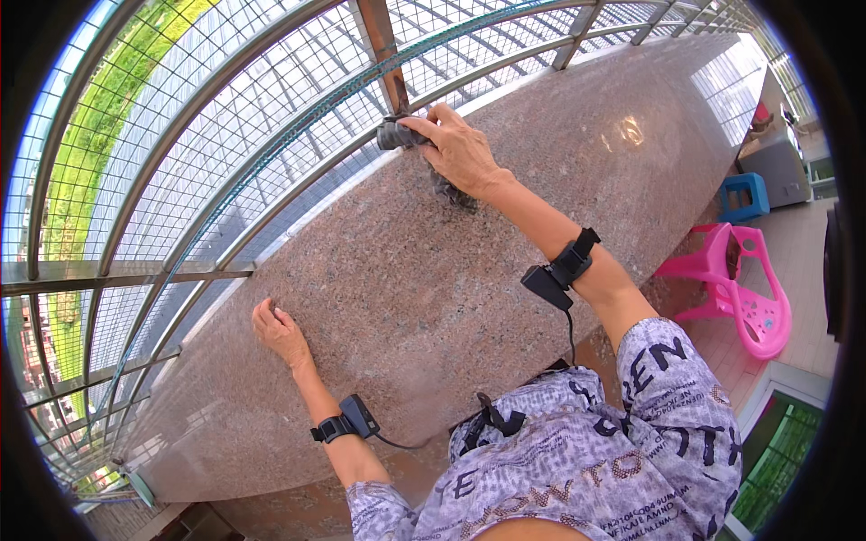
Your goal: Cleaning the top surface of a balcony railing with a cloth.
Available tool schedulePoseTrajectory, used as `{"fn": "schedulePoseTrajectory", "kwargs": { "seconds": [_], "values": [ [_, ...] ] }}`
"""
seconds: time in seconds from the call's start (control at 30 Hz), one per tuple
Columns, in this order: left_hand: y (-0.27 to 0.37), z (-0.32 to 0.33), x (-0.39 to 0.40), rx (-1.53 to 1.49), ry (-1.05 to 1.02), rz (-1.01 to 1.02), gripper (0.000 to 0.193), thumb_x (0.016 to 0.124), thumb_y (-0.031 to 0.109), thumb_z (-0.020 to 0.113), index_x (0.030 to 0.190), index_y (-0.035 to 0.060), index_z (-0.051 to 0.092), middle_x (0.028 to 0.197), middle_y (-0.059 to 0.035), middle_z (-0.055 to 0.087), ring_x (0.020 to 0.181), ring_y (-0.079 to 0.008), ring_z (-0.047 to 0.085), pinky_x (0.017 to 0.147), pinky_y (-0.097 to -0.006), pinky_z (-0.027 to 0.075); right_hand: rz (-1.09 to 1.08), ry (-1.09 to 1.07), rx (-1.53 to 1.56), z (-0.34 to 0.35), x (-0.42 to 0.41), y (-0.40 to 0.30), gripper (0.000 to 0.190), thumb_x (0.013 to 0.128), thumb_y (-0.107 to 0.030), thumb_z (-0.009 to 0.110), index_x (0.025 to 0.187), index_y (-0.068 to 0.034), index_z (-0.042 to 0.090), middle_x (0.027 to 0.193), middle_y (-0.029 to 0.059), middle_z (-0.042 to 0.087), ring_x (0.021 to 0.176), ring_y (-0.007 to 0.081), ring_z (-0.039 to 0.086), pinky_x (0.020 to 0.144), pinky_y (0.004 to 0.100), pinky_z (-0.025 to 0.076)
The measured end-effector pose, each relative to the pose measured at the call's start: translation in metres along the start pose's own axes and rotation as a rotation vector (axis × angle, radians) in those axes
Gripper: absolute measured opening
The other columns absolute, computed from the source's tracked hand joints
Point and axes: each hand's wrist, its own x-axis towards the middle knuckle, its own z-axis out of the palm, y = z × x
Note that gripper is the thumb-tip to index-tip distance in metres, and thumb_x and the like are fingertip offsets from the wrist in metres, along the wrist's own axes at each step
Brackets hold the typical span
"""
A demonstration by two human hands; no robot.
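Observation:
A dark grey, crumpled cloth (400, 134) is pinched in my right hand (461, 154), against the lower metal rail at the foot of an upright post (382, 54). More of the dark cloth hangs down below the palm onto the speckled pinkish granite ledge (433, 284). My left hand (280, 335) rests near the ledge's outer edge, its fingers slightly curled and apart, with no object visible in it. Part of the cloth is hidden behind my right hand.
Curved metal bars with wire mesh (270, 88) and a teal rope (298, 128) run along the ledge's outer side. On the floor at right stand a pink plastic chair (761, 324), a blue stool (744, 196) and a grey cabinet (778, 166).

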Motion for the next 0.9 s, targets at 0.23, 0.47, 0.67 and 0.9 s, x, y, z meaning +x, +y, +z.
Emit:
{"fn": "schedulePoseTrajectory", "kwargs": {
  "seconds": [0.23,0.47,0.67,0.9],
  "values": [
    [0.175,0.016,-0.008,-0.258,0.025,-0.052,0.032,0.085,0.005,0.059,0.116,0.0104,0.057,0.127,-0.0120,0.048,0.121,-0.0305,0.044,0.099,-0.0445,0.035,0.167,0.181,0.055,-0.027,0.009,0.023,0.039,0.084,-0.013,0.062,0.121,-0.014,0.050,0.112,0.0066,0.045,0.094,0.0279,0.059,0.073,0.0419,0.052],
    [0.236,0.052,-0.022,-0.242,-0.061,0.016,0.032,0.084,0.005,0.059,0.115,0.0107,0.059,0.129,-0.0105,0.048,0.123,-0.0296,0.043,0.102,-0.0441,0.032,-0.053,0.144,0.026,0.000,0.026,0.052,0.044,0.078,-0.009,0.068,0.118,-0.019,0.054,0.106,0.0053,0.045,0.095,0.0252,0.058,0.072,0.0377,0.054],
    [0.239,0.046,-0.021,-0.166,-0.067,0.015,0.028,0.086,0.006,0.056,0.114,0.0081,0.057,0.128,-0.0108,0.050,0.120,-0.0296,0.046,0.102,-0.0448,0.033,0.077,0.220,-0.068,-0.060,0.028,0.141,0.042,0.078,-0.006,0.068,0.116,-0.022,0.059,0.099,0.0044,0.044,0.096,0.0235,0.054,0.074,0.0366,0.053],
    [0.235,0.048,-0.024,-0.109,-0.097,0.024,0.028,0.088,0.008,0.053,0.116,0.0087,0.055,0.130,-0.0100,0.048,0.123,-0.0286,0.044,0.102,-0.0450,0.032,0.236,0.349,-0.324,-0.121,0.035,0.246,0.041,0.081,-0.008,0.067,0.116,-0.027,0.059,0.098,0.0032,0.045,0.096,0.0230,0.055,0.075,0.0363,0.054]
  ]
}}
